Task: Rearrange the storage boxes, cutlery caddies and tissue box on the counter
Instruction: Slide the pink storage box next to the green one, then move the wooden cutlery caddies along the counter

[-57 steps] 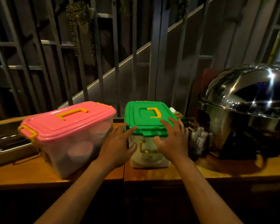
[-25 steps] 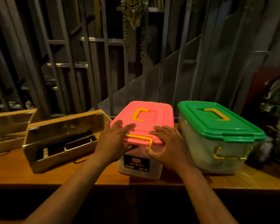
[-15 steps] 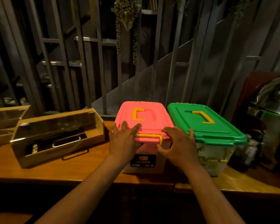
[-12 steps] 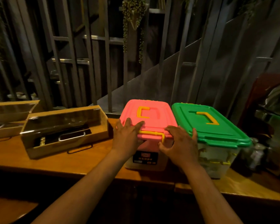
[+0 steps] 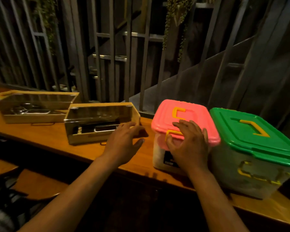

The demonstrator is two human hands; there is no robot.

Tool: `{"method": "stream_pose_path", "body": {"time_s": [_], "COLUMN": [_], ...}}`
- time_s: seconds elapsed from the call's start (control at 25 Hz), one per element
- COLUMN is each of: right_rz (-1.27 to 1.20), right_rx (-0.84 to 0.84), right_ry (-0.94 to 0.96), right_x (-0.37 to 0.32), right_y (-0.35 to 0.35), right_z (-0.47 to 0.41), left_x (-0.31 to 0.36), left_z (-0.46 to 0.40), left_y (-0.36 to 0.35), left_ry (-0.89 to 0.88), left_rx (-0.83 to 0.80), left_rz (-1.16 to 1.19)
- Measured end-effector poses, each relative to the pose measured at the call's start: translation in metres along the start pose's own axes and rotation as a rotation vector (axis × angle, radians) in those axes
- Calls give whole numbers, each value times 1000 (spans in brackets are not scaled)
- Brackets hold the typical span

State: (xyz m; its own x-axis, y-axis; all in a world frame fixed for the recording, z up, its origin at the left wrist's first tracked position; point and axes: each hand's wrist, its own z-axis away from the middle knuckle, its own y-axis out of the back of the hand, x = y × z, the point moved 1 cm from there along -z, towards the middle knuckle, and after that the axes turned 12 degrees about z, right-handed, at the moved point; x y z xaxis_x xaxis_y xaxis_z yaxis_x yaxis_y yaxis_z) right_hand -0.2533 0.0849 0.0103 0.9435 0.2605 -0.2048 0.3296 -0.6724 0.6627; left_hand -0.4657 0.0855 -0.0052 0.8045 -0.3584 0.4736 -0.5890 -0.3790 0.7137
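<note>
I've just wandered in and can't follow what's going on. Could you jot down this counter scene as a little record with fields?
Surface: wooden counter
Pink-lidded box: beside and left of the green-lidded box, lids nearly touching
Right hand: resting on the pink-lidded box's front edge
Left hand: open, reaching toward the near cutlery caddy
Far cutlery caddy: further left
Tissue box: not clearly seen

On the bench (image 5: 45,138) I count two lidded storage boxes: one pink-lidded box (image 5: 182,118) and one green-lidded box (image 5: 251,136). I count two wooden cutlery caddies: the nearer caddy (image 5: 100,123) and the farther caddy (image 5: 35,106). My two hands are in view: left hand (image 5: 124,141), right hand (image 5: 187,146).
</note>
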Motion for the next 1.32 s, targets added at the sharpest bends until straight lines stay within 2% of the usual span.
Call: {"method": "stream_pose_path", "body": {"time_s": [0.2,0.32,0.44,0.56,0.68,0.76,0.88,1.0,1.08,1.16,1.2,1.32], "right_rz": [-166,-195,-199,-194,-168,-148,-54,-17,-44,-57,-55,-70], "right_rx": [-7,-54,-179,-271,-341,-374,-474,-556,-569,-538,-512,-478], "right_ry": [110,104,150,129,124,111,90,97,67,16,5,23], "right_x": [-107,-172,-235,-275,-302,-311,-316,-309,-308,-311,-313,-307], "right_y": [-69,-124,-177,-214,-242,-255,-269,-273,-272,-272,-274,-273], "right_z": [-17,-27,-34,-40,-41,-45,-51,-47,-46,-48,-49,-46], "left_x": [-115,-192,-266,-318,-345,-350,-346,-349,-364,-383,-389,-400], "left_z": [8,0,-16,-36,-56,-56,-46,-42,-58,-79,-89,-109], "left_y": [74,107,130,128,116,109,109,118,122,124,123,112], "left_ry": [144,218,302,367,446,462,392,373,395,406,415,485], "left_rx": [144,119,100,63,45,38,44,-6,84,232,240,74], "left_rz": [-33,-65,-63,74,287,291,279,445,454,342,280,327]}}
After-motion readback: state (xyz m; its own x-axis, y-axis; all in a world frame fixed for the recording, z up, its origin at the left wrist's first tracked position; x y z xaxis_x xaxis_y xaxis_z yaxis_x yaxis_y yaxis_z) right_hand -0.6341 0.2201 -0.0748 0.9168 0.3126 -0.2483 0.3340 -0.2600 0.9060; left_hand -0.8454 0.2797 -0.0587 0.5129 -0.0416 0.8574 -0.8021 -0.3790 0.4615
